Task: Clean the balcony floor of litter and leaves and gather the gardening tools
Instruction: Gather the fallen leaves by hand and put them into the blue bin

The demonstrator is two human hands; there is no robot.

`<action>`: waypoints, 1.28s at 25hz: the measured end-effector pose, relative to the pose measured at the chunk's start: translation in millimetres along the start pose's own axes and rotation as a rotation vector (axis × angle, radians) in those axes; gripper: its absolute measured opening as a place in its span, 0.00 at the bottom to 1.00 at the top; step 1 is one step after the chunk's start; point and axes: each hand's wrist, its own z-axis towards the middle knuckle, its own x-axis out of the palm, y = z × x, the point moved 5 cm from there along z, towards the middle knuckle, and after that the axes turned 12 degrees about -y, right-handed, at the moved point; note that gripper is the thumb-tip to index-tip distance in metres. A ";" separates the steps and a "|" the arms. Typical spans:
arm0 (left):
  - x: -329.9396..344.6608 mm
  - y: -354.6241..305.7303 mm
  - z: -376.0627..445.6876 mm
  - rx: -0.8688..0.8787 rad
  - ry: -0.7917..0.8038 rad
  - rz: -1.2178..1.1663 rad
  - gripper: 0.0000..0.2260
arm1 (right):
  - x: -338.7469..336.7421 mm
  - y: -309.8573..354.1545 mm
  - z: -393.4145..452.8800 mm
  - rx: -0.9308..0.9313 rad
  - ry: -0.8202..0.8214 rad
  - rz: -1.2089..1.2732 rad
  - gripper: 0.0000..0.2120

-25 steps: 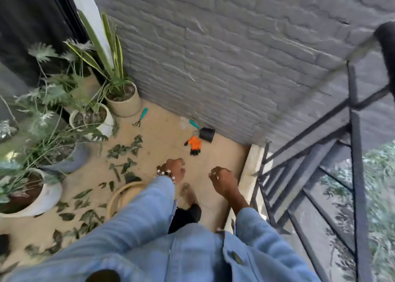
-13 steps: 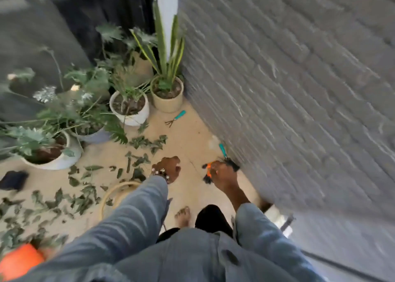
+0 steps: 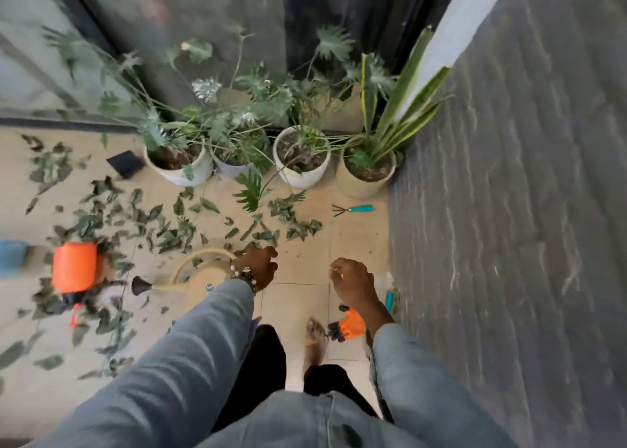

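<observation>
Fingers of both hands curl loosely, holding nothing: left hand (image 3: 258,267) w/ beaded bracelet hangs over beige watering can (image 3: 200,276), right hand (image 3: 353,283) over orange-and-black gardening gloves (image 3: 346,325). Left to right on tan tiled floor (image 3: 356,240): orange plastic container (image 3: 74,271) near left edge, scattered green leaves (image 3: 169,227) mid-floor, teal-handled hand rake (image 3: 353,209) by brick wall.
</observation>
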 end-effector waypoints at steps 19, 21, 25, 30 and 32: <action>199.2 49.5 271.3 -0.213 0.110 -0.331 0.14 | 208.2 -66.8 303.9 0.083 0.050 0.066 0.08; 255.2 56.4 313.1 -0.287 0.100 -0.405 0.12 | 261.0 -94.7 355.8 0.081 0.033 0.068 0.09; 367.7 73.5 382.0 -0.496 0.120 -0.663 0.05 | 359.1 -140.9 442.6 0.049 0.042 0.009 0.14; 439.8 88.3 440.6 -0.726 0.066 -0.890 0.07 | 444.9 -163.0 512.7 -0.060 -0.050 -0.130 0.22; 446.0 88.4 455.5 -0.757 0.041 -0.927 0.08 | 458.1 -163.8 521.3 -0.136 -0.097 -0.263 0.21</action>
